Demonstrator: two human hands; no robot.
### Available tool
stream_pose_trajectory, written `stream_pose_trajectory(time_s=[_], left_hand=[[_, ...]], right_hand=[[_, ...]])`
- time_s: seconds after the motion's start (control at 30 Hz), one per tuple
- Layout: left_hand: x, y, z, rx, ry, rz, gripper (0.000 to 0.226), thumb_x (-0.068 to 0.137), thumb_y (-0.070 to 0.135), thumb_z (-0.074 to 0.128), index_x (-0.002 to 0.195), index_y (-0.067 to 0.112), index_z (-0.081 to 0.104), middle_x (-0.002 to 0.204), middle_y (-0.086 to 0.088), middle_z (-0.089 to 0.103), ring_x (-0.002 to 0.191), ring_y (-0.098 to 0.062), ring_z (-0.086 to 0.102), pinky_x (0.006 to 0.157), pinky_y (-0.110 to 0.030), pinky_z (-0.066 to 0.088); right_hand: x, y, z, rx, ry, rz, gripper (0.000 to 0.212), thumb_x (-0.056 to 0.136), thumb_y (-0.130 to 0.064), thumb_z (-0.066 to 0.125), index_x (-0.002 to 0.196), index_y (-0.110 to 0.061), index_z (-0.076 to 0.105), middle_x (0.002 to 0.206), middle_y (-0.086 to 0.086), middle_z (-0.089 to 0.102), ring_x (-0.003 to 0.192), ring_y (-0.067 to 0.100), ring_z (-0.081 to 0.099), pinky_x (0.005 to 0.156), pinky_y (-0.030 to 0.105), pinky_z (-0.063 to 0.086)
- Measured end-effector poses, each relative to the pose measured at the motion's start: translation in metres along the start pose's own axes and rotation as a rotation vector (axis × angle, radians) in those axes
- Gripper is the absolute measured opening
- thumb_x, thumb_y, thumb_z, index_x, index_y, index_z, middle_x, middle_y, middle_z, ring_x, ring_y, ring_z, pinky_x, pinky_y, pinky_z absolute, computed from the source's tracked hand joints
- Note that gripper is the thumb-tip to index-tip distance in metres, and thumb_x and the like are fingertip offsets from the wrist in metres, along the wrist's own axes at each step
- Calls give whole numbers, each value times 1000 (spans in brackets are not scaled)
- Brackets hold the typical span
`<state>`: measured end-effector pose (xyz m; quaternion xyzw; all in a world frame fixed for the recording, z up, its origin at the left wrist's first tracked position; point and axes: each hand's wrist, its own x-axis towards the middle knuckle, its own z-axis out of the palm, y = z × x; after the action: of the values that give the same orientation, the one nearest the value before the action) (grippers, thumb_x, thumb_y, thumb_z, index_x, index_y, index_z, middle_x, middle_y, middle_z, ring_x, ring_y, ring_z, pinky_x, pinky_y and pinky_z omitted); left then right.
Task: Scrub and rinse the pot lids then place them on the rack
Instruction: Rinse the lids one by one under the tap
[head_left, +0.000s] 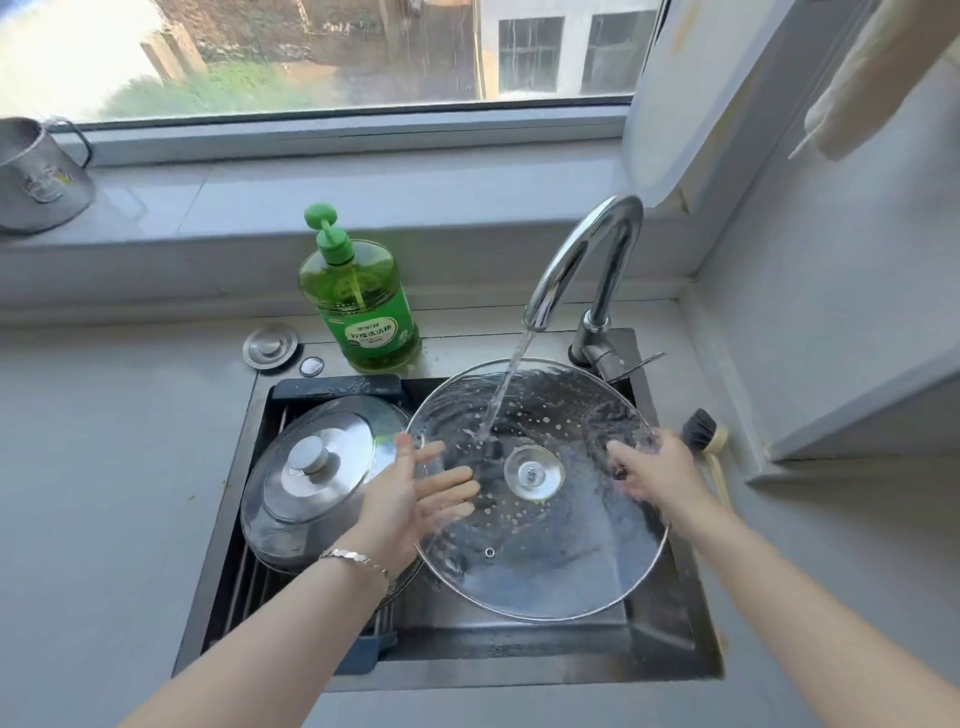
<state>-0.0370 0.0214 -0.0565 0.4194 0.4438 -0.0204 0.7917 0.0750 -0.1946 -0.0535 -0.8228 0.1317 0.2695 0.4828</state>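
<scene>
Left hand (410, 499) flat against, right hand (654, 467) gripping the rim of, a large round clear glass pot lid (535, 540) under the tap stream (506, 384) over the dark sink (519, 657): rinsing step, transfer to the slatted rack (244, 574) probably next.

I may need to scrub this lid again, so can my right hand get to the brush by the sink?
Probably yes. The brush lies on the counter just beyond the right hand, with nothing between. But that hand grips the glass lid by its rim, so it must let go first.
</scene>
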Motion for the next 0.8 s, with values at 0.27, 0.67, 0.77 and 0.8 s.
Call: stream_pose_trajectory(time_s=[0.27, 0.67, 0.77, 0.8], left_hand=[[11, -14, 25, 630, 56, -252, 43, 97, 27, 48, 130, -1, 43, 106, -15, 60, 70, -17, 59, 52, -25, 50], [-41, -30, 74, 1215, -291, 631, 36, 94, 44, 48, 130, 40, 51, 104, 9, 69, 93, -6, 60, 72, -16, 38], [-36, -23, 61, 1055, -187, 738, 28, 96, 39, 47, 120, 38, 62, 73, 14, 68, 72, 0, 61, 66, -15, 43], [-33, -19, 56, 988, -174, 729, 27, 95, 41, 47, 116, 38, 64, 81, 13, 71, 78, 0, 63, 74, -18, 48]], right_hand=[[-2, -25, -44, 94, -169, 163, 11, 90, 13, 44, 87, 2, 43, 71, 28, 60, 41, 27, 63, 35, 27, 51], [-14, -83, -8, -59, -265, 221, 16, 92, 9, 30, 106, 14, 37, 49, 31, 54, 31, 34, 56, 29, 33, 47], [-18, -93, 4, -86, -316, 158, 20, 94, -5, 39, 93, 14, 46, 54, 27, 61, 47, 32, 65, 45, 32, 56], [-18, -94, 9, -77, -333, 85, 24, 94, -14, 43, 100, 9, 47, 66, 28, 65, 57, 32, 69, 51, 32, 58]])
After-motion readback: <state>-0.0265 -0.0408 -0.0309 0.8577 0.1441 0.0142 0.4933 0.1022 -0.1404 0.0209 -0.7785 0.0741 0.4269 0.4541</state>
